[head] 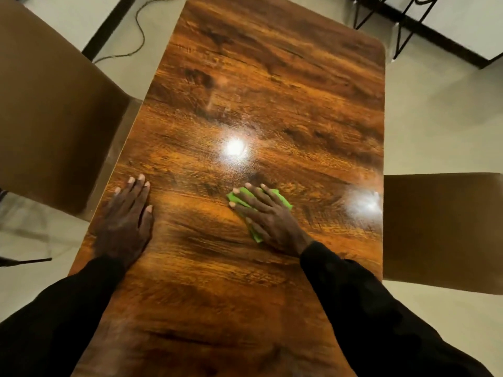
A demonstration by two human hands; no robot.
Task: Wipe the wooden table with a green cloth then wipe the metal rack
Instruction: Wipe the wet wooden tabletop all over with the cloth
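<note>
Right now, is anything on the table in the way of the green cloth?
Nothing visible. The right hand presses the green cloth flat on the glossy brown wooden table; the left hand rests aside.

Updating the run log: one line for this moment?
step: wiping wooden table | right hand: flat on green cloth | left hand: flat on table

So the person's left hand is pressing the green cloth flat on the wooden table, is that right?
Not quite: the right hand presses the green cloth flat on the wooden table; the left hand rests bare on the wood. The head view shows it.
</note>
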